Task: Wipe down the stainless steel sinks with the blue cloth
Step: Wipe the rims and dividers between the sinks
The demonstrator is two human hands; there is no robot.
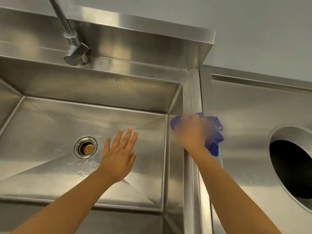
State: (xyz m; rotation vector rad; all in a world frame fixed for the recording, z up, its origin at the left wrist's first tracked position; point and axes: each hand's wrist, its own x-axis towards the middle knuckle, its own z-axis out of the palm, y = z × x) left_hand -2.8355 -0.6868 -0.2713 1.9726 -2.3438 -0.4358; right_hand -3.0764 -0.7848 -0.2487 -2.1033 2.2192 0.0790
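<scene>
left forearm (67, 208): closest to you, bare, coming up from the bottom edge over the sink (42, 119).
right forearm (228, 191): also bare, crossing the sink's right rim (194, 98).
left hand (120, 157): palm down over the basin floor, fingers (125, 137) straight and spread, holding nothing. Can't tell if it touches the steel.
right hand (192, 132): kinda blurry, but your fingers curl down onto the blue cloth (215, 142) and grip it bunched up.
blue cloth: sits right on the seam between the rim and the steel tabletop (244, 112), poking out past your hand on the right.
drain strainer (85, 147): just left of your left hand, water streaks around it.
faucet (74, 46): on the back ledge, pipe running up and off the top.
round hole (293, 169): dark opening in the tabletop, far right.
</scene>
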